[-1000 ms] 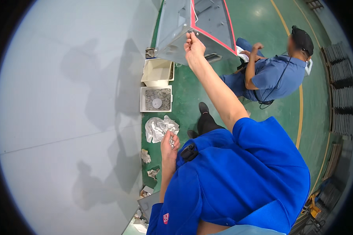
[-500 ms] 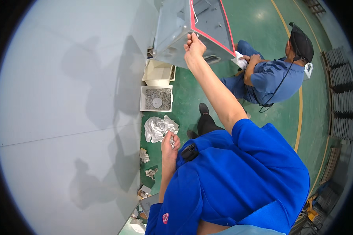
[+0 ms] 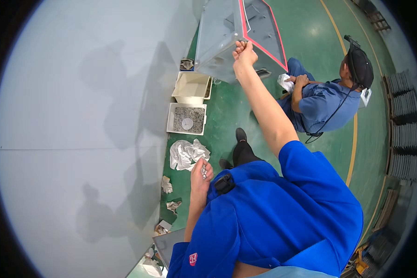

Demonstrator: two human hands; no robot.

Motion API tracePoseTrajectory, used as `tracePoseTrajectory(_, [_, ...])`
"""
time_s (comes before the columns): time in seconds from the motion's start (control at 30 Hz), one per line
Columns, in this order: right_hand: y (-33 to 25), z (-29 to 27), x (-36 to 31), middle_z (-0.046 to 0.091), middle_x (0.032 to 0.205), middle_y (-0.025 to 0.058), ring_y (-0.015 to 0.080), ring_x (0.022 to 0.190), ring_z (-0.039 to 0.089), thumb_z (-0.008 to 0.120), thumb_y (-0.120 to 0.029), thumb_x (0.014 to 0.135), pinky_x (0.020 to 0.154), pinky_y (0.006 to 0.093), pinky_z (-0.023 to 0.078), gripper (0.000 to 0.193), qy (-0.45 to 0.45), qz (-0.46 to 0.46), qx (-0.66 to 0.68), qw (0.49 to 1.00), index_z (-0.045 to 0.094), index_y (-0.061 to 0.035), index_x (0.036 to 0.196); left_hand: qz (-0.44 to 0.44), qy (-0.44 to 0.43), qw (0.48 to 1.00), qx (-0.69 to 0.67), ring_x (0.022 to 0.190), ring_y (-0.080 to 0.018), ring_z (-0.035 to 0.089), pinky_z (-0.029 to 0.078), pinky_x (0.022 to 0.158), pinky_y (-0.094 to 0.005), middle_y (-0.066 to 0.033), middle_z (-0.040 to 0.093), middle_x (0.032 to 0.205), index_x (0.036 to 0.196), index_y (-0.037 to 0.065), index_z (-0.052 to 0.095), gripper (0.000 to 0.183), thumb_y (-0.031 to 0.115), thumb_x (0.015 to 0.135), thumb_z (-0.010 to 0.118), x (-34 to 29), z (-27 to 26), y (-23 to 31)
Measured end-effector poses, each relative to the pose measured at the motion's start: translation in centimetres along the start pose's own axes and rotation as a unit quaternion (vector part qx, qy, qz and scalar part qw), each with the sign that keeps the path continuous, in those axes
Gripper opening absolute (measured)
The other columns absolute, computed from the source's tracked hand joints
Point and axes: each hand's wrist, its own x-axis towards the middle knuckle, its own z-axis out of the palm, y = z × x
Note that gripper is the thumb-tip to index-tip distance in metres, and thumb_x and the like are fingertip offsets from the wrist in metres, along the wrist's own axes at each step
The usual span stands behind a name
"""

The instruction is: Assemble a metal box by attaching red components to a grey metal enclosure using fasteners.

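Observation:
At the far side, a grey metal cabinet (image 3: 216, 55) shows an open face edged with a red strip (image 3: 266, 52). My right hand (image 3: 244, 54) is stretched out to the cabinet's near corner. Its fingers are pinched together there; whatever lies between them is too small to name. Closer in, my left hand (image 3: 200, 178) is curled at waist height around several small silvery metal pieces (image 3: 204, 172). Part of that handful is hidden by the fingers.
Left of my feet are a cream bin (image 3: 190, 86), a white bin of small grey pieces (image 3: 188, 119), and a crumpled white plastic bag (image 3: 186, 154). At right a co-worker in blue (image 3: 331, 99) holds a white cloth. A pale wall (image 3: 78, 116) runs along the left.
The cabinet and my right hand appear slightly further right in the picture, the hand still at the same corner. My left hand keeps its curl around the small pieces.

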Motion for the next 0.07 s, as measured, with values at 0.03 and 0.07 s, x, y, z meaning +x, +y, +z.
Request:
tracePoseTrajectory(0.03, [-0.17,-0.35,0.13,0.066,0.076,0.0068,0.0084,0.05,0.051,0.05,-0.036,0.091,0.044,0.0225,0.041,0.031,-0.009,0.001,-0.021,1.0,0.055,-0.0069,0.081,-0.005,-0.002,1.0,-0.01,0.046,-0.0097,0.039,0.025,0.037,-0.0202,-0.0034,0.046,0.064,0.083,0.009,0.047,0.022,0.027,0.095,0.046,0.02,-0.21,-0.12])
tracePoseTrajectory(0.07, [-0.25,-0.73,0.17,0.066,0.076,0.0071,0.0089,0.051,0.052,0.049,-0.039,0.091,0.045,0.023,0.042,0.034,-0.018,0.002,-0.043,0.999,0.055,-0.0066,0.082,-0.01,-0.004,1.0,-0.02,0.046,-0.0098,0.039,0.026,0.037,-0.0203,-0.0034,0.047,0.064,0.083,0.009,0.047,0.022,0.027,0.095,0.047,0.11,-0.41,-0.25])
